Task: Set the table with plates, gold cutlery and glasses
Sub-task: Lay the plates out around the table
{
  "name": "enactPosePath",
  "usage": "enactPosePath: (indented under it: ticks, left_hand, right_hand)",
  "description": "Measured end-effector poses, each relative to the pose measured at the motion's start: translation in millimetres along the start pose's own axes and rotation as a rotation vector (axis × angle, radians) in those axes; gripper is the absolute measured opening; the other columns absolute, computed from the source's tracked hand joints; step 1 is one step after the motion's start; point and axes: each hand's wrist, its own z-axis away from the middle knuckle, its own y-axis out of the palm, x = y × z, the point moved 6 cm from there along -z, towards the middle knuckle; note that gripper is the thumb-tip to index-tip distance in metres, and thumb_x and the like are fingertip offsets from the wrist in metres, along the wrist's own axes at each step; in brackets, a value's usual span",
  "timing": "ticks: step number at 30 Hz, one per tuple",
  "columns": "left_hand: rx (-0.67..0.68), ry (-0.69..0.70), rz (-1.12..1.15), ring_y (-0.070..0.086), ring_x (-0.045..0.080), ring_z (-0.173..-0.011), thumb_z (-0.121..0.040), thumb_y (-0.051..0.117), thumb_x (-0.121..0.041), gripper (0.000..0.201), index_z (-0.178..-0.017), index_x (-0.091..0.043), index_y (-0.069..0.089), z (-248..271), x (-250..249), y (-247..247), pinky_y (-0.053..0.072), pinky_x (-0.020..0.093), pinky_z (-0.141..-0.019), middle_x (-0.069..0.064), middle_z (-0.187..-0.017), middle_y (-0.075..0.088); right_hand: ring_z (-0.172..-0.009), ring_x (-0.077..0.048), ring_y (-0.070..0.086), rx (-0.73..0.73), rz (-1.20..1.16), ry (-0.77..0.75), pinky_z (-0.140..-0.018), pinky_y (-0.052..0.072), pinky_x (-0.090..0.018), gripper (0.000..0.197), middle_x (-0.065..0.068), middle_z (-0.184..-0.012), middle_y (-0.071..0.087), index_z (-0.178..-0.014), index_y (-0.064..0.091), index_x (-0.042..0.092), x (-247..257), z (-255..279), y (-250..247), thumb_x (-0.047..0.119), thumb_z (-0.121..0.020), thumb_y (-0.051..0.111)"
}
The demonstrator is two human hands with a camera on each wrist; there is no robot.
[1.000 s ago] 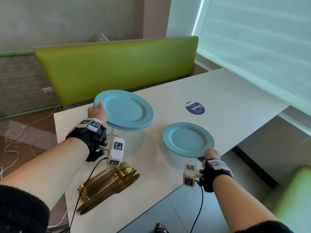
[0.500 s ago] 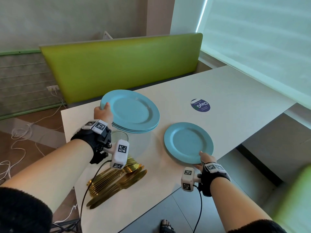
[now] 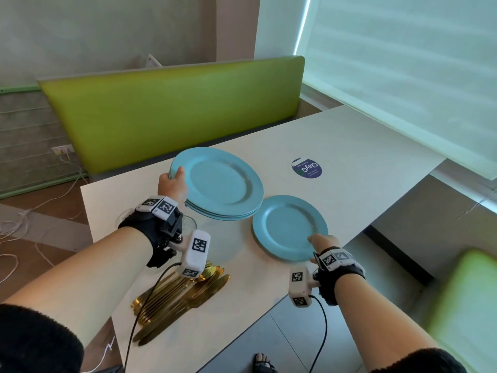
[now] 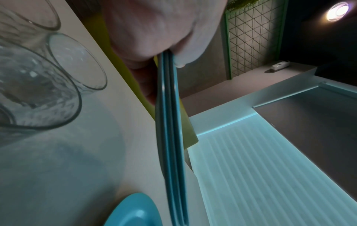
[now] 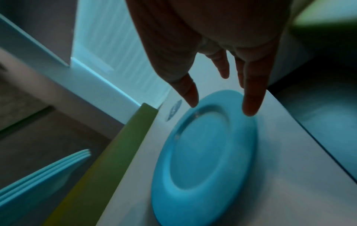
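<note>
The left hand point(image 3: 172, 185) is clenched around the plate stack point(image 3: 220, 184), kept lifted for dealing; the right hand point(image 3: 324, 242) is released over a single plate point(image 3: 287, 227) laid on the bench point(image 3: 363, 146).

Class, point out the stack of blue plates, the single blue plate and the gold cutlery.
stack of blue plates point(image 3: 219, 181), head view, top plate's well.
single blue plate point(image 3: 287, 227), head view, its centre.
gold cutlery point(image 3: 185, 300), head view, middle of the pile.
</note>
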Motion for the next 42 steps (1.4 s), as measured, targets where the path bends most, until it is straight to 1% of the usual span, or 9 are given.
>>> enactPosePath:
  ticks: [5,10,13,19,23,27,34,39,42]
  left_hand:
    - [0.102,0.025,0.029,0.056,0.032,-0.114,-0.096,0.044,-0.038,0.049,-0.128,-0.002,0.047,10,-19,35,0.045,0.037,-0.093,0.017,-0.129,0.056]
    - [0.242,0.030,0.072,0.058,0.027,-0.107,-0.092,0.046,-0.045,0.051,-0.124,-0.005,0.051,28,-52,87,0.047,0.032,-0.091,0.009,-0.122,0.058]
    - [0.304,0.030,0.127,0.063,0.034,-0.105,-0.069,0.049,-0.063,0.077,-0.117,-0.004,0.056,6,-52,133,0.050,0.049,-0.095,0.016,-0.120,0.063]
    - [0.337,0.018,0.204,0.063,0.030,-0.094,-0.094,0.046,-0.043,0.043,-0.117,-0.008,0.053,21,-88,196,0.053,0.046,-0.086,0.013,-0.112,0.060]
    - [0.302,0.024,0.168,0.054,0.024,-0.090,-0.095,0.044,-0.043,0.047,-0.124,-0.006,0.050,7,-94,240,0.048,0.033,-0.069,0.007,-0.103,0.057]
    - [0.312,-0.006,0.126,0.057,0.032,-0.111,-0.094,0.036,-0.054,0.059,-0.130,-0.008,0.049,-5,-94,276,0.047,0.037,-0.088,0.014,-0.127,0.056]
    - [0.249,-0.029,0.016,0.050,0.030,-0.120,-0.099,0.027,-0.045,0.055,-0.133,-0.006,0.047,-20,-87,319,0.035,0.026,-0.079,0.013,-0.135,0.051]
    - [0.092,-0.007,0.020,0.051,0.033,-0.119,-0.100,0.030,-0.041,0.051,-0.131,-0.004,0.048,-39,-87,322,0.040,0.031,-0.087,0.019,-0.134,0.052]
    - [0.003,-0.002,-0.029,0.048,0.035,-0.124,-0.101,0.028,-0.039,0.053,-0.134,-0.002,0.046,-53,-90,314,0.038,0.034,-0.094,0.020,-0.138,0.049]
  right_hand:
    - [-0.081,-0.025,0.056,-0.046,0.008,-0.227,-0.084,0.054,-0.042,0.017,-0.012,-0.089,0.055,-0.092,0.061,0.009,75,16,-28,0.024,-0.089,0.055]
    - [-0.056,-0.017,0.047,0.019,-0.120,-0.347,-0.054,0.043,-0.029,0.025,-0.007,-0.073,0.051,-0.087,0.055,0.011,142,36,-51,0.035,-0.093,0.053]
    - [-0.064,-0.020,0.056,0.050,-0.115,-0.399,-0.062,0.051,-0.034,0.027,-0.006,-0.080,0.058,-0.085,0.060,0.011,170,26,-61,0.037,-0.093,0.053]
    - [-0.098,-0.025,0.066,-0.174,-0.055,-0.503,-0.091,0.053,-0.040,0.044,-0.006,-0.104,0.068,-0.114,0.063,0.015,200,-39,-100,0.035,-0.077,0.073]
    - [-0.085,-0.023,0.066,-0.118,-0.110,-0.449,-0.089,0.055,-0.039,0.027,-0.005,-0.092,0.067,-0.093,0.066,0.010,218,-78,-118,0.029,-0.076,0.074]
    - [-0.062,-0.021,0.056,0.033,-0.255,-0.373,-0.066,0.053,-0.035,0.021,-0.008,-0.071,0.060,-0.066,0.059,0.011,226,-111,-128,0.014,-0.085,0.067]
    - [-0.086,-0.027,0.056,0.003,-0.196,-0.363,-0.081,0.047,-0.045,0.028,-0.018,-0.092,0.062,-0.070,0.061,0.010,225,-180,-152,0.025,-0.092,0.054]
    - [-0.109,-0.029,0.056,-0.129,-0.226,-0.244,-0.100,0.043,-0.039,0.047,-0.021,-0.123,0.057,-0.127,0.051,-0.005,206,-206,-182,0.031,-0.100,0.038]
    - [-0.120,-0.037,0.052,-0.177,-0.324,-0.176,-0.101,0.043,-0.041,0.044,-0.023,-0.133,0.051,-0.129,0.048,-0.004,183,-222,-195,0.027,-0.101,0.035]
